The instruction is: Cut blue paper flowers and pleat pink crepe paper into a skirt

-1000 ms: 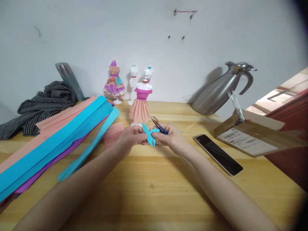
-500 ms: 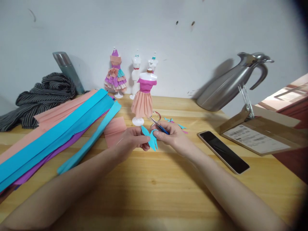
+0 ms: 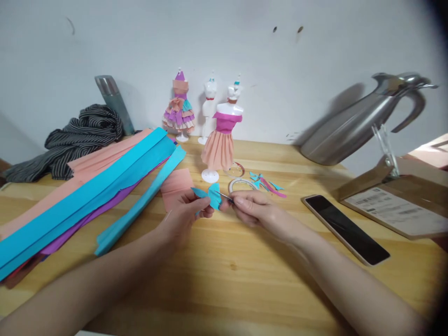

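The right hand (image 3: 255,209) now points slim metal scissors (image 3: 227,198) at the bright-blue petal-shaped paper (image 3: 214,198) it pinched half a second ago.
The left hand (image 3: 188,209) pinches the paper above the pale wooden table (image 3: 224,284); the right is curled round the scissors. Whitish wall (image 3: 140,42) behind, brown cardboard box (image 3: 415,191) toward the right edge, wood stretching from the hands toward the viewer.

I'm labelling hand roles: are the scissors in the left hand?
No, the right hand holds the scissors, while the left hand pinches the blue paper.
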`<act>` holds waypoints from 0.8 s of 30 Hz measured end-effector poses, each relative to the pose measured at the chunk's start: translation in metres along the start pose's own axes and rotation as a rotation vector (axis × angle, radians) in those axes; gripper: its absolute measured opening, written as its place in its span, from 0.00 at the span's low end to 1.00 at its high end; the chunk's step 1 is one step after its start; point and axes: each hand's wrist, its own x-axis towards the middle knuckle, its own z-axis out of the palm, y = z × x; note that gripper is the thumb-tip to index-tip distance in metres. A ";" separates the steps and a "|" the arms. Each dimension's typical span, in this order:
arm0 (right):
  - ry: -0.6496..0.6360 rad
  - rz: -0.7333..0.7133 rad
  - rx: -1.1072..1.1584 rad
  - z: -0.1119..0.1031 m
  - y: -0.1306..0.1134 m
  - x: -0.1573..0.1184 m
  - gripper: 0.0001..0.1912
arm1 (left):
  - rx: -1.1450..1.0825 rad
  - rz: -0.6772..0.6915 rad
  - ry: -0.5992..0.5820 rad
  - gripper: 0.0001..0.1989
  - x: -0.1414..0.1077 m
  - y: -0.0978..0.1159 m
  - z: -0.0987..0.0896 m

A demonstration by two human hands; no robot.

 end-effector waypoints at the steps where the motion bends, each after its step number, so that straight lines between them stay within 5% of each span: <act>1: -0.015 0.005 -0.003 -0.001 0.002 0.002 0.24 | -0.004 0.001 -0.004 0.10 0.000 0.000 -0.001; 13: -0.109 0.013 -0.071 -0.026 -0.010 -0.006 0.25 | -0.019 0.062 -0.163 0.09 0.012 0.005 0.013; 24: -0.147 0.131 -0.235 -0.032 -0.008 -0.009 0.27 | 0.025 0.106 -0.086 0.10 0.012 -0.001 0.003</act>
